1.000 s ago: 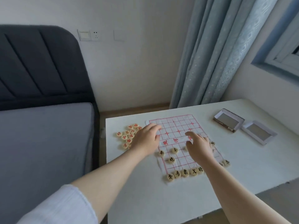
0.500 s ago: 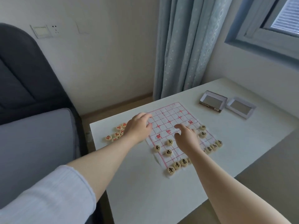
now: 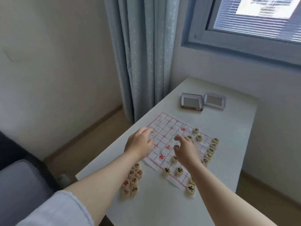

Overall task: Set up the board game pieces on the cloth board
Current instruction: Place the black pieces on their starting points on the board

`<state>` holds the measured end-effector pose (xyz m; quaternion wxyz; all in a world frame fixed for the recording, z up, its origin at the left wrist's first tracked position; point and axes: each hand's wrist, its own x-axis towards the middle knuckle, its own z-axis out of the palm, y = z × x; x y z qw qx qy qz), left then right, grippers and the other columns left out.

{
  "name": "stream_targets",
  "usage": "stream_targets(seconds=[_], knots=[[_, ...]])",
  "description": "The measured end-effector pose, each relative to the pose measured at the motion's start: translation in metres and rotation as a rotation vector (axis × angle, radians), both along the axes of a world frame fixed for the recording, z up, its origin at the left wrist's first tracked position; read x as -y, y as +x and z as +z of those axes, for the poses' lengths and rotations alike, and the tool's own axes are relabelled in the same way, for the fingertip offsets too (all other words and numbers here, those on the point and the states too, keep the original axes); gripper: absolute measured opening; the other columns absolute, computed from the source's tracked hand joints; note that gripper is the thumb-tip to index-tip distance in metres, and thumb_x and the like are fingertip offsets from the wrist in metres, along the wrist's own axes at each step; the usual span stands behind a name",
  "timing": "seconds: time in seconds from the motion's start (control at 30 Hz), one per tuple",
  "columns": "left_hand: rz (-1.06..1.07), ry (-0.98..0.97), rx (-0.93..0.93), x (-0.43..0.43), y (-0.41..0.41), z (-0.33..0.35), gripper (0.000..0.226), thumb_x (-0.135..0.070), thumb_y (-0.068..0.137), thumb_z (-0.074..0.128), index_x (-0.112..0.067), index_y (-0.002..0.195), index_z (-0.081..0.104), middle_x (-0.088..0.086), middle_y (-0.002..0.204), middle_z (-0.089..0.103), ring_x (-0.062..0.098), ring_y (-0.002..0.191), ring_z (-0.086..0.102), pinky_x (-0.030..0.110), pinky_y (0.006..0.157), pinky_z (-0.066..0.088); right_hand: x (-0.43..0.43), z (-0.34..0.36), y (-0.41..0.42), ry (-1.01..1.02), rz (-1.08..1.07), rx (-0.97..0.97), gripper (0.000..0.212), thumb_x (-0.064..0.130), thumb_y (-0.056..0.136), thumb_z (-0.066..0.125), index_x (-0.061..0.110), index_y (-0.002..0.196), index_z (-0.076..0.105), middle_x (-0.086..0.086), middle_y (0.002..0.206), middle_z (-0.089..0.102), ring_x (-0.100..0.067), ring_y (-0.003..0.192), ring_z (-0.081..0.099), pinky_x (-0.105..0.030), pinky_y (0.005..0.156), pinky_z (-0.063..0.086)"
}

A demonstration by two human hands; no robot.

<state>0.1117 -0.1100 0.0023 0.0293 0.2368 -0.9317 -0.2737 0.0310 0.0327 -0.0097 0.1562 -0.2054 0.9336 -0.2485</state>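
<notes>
Downward through the head view, we see the cloth xiangqi board (image 3: pixel 164 132) spread on the white worktop (image 3: pixel 228 128). Our left hand (image 3: pixel 140 143) curls over the board's left edge and our right hand (image 3: pixel 185 148) over its middle. We cannot tell whether either hand grips anything. Black-lettered pieces (image 3: pixel 190 188) line the board's right edge. Red-lettered pieces (image 3: pixel 133 179) lie heaped just off its near-left side.

Wears a pale blue-grey sleeve (image 3: pixel 65 207) on the left arm, well apart from the cloth board (image 3: pixel 167 126), off its near left side. Looks like soft, thin fabric, finished with a narrow stitched hem. Leaves the left forearm (image 3: pixel 104 175) bare from that hem up to the left hand (image 3: pixel 140 144) at the board's left edge. Shows the right forearm (image 3: pixel 216 190) bare up to the right hand (image 3: pixel 185 150) over the board's middle.
</notes>
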Motion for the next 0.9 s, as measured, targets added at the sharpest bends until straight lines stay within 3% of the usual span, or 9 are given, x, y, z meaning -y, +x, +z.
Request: stream_targets(seconds=[0.4, 0.6, 0.9], knots=[[-0.144, 0.051, 0.038, 0.035, -0.018, -0.011, 0.038, -0.028, 0.095, 0.04, -0.028, 0.133, 0.042, -0.008, 0.143, 0.037, 0.02, 0.126, 0.042, 0.038, 0.103, 0.039, 0.019, -0.008, -0.002, 0.026, -0.14, 0.001, 0.043, 0.017, 0.091, 0.04, 0.026, 0.133, 0.044, 0.004, 0.143, 0.041, -0.019, 0.136, 0.026, -0.039, 0.11, 0.026], [-0.336, 0.063, 0.071, 0.073, -0.052, -0.023, 0.04, -0.03, 0.094, 0.04, -0.027, 0.134, 0.041, -0.007, 0.141, 0.041, 0.02, 0.125, 0.043, 0.039, 0.104, 0.038, 0.06, -0.011, -0.005, 0.02, -0.301, -0.01, 0.039, 0.019, 0.092, 0.042, 0.025, 0.13, 0.046, 0.003, 0.139, 0.046, -0.02, 0.131, 0.033, -0.037, 0.105, 0.031], [-0.571, 0.022, 0.1, 0.099, -0.077, -0.031, 0.04, -0.029, 0.095, 0.042, -0.024, 0.135, 0.04, -0.006, 0.14, 0.042, 0.014, 0.127, 0.041, 0.035, 0.107, 0.034, 0.09, -0.025, 0.007, 0.016, -0.465, -0.006, 0.039, 0.024, 0.092, 0.042, 0.027, 0.13, 0.046, 0.005, 0.142, 0.043, -0.019, 0.133, 0.03, -0.04, 0.112, 0.023]])
